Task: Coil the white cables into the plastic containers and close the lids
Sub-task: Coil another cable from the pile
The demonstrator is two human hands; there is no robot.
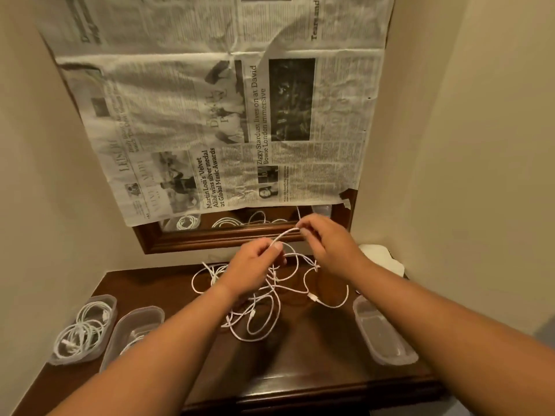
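A tangle of white cables point(264, 307) lies on the dark wooden table point(315, 349). My left hand point(255, 259) and my right hand point(324, 241) are raised above the tangle, and each pinches the same stretch of white cable point(286, 234) held taut between them. At the left stands an open plastic container point(84, 328) with coiled white cables inside. Beside it another plastic container point(135, 328) holds some cable and is partly hidden by my left forearm. An empty plastic container point(381, 334) sits at the right.
A wood-framed mirror point(228, 235) stands behind the table, mostly covered by newspaper point(228, 121). A white cloth or paper point(381, 259) lies at the table's back right corner. Cream walls close in on both sides.
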